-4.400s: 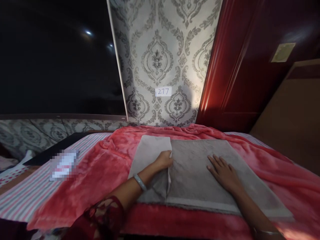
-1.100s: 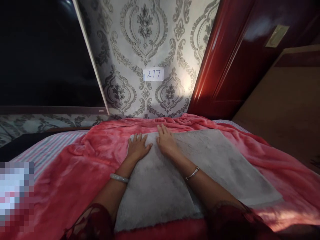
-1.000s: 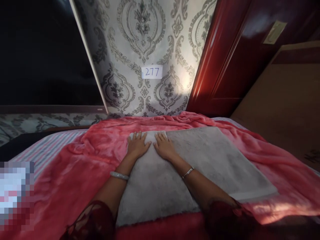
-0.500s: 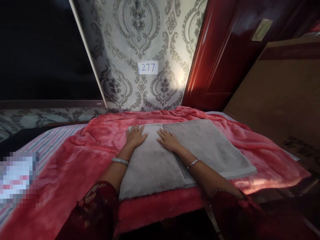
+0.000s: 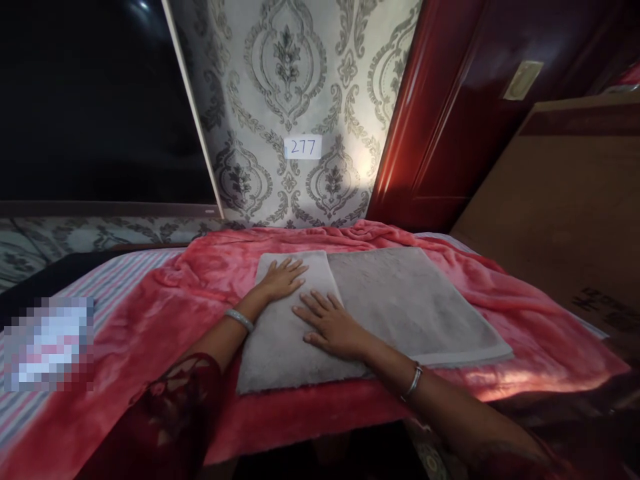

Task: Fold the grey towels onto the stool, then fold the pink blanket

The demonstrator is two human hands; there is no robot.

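A grey towel (image 5: 400, 300) lies spread on a red plush blanket (image 5: 165, 333), its left part folded over on itself so that the flap's edge runs down near the middle. On the flap's upper part my left hand (image 5: 283, 279) rests flat, fingers spread toward the right. Lower and closer to me, my right hand (image 5: 333, 323) presses flat on the same folded part, beside the flap's edge, with its fingers apart. Neither hand grips anything.
A striped sheet (image 5: 115, 280) shows under the blanket at the left, with a pixelated pale item (image 5: 50, 347) on it. A dark screen (image 5: 100, 107) stands behind. At the right are a large cardboard box (image 5: 560, 200) and a red wooden door (image 5: 450, 120).
My right hand has slid down the folded flap toward me and slightly left. My left hand has shifted a little right and down, its fingers now angled more to the right.
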